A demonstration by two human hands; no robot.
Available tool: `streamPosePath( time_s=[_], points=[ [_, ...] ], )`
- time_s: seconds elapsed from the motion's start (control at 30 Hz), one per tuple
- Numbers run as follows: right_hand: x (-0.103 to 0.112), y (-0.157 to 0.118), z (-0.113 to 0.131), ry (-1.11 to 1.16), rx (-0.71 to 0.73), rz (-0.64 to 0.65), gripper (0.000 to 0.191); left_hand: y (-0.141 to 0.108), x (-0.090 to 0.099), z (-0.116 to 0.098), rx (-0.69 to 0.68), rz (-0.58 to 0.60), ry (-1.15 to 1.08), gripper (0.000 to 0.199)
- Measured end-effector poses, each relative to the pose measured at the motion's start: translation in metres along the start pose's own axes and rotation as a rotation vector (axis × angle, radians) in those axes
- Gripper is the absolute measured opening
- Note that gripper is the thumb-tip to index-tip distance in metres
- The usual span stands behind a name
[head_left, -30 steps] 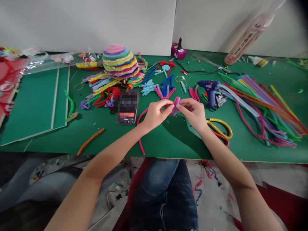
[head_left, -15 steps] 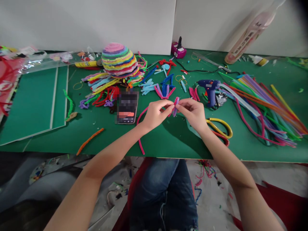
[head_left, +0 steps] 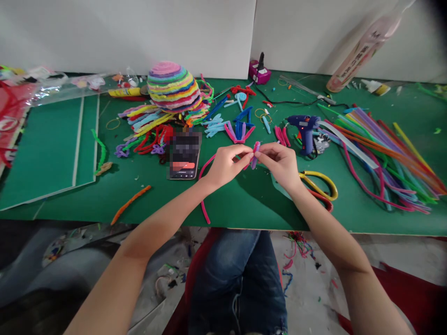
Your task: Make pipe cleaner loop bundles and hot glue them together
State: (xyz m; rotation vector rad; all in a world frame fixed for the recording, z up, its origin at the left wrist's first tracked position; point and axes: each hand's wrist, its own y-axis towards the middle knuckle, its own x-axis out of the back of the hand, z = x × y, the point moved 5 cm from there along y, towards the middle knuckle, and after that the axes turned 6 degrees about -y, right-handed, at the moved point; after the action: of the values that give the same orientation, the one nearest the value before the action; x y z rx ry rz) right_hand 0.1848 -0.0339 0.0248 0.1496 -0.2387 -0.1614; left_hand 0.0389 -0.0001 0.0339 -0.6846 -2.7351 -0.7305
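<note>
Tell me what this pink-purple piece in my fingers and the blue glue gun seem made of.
Pink-purple piece: probably fuzzy pipe cleaner, matte, going by its soft edges. Blue glue gun: likely smooth hard plastic, from its even, moulded-looking body.

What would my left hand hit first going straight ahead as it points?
Your left hand would first meet the pink-and-purple piece it pinches, then probably your right hand; depth is unclear.

Small pink-and-purple fuzzy piece (head_left: 254,163)
Short and narrow, held roughly upright in view above the bench (head_left: 230,209), its middle partly covered by pinching fingertips of the left hand (head_left: 226,164) and right hand (head_left: 280,163).
</note>
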Motion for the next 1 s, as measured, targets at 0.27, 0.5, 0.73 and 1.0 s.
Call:
streamPosePath(
  time_s=[0.27, 0.5, 0.73, 1.0],
  points=[
    [-0.001, 0.001, -0.001, 0.011, 0.002, 0.016, 0.02, 0.001, 0.001, -0.001, -0.011, 0.022, 0.021, 0.015],
    [-0.001, 0.002, -0.002, 0.038, -0.01, 0.029, 0.022, 0.002, 0.002, -0.001, -0.014, 0.03, 0.035, 0.015],
    [-0.002, 0.002, -0.004, 0.029, -0.03, 0.044, 0.027, 0.003, 0.0, 0.001, 0.025, 0.05, 0.046, 0.015],
    [0.0, 0.004, -0.006, 0.103, -0.093, 0.023, 0.027, 0.001, -0.001, 0.013, 0.111, -0.002, 0.017, 0.045]
  ],
)
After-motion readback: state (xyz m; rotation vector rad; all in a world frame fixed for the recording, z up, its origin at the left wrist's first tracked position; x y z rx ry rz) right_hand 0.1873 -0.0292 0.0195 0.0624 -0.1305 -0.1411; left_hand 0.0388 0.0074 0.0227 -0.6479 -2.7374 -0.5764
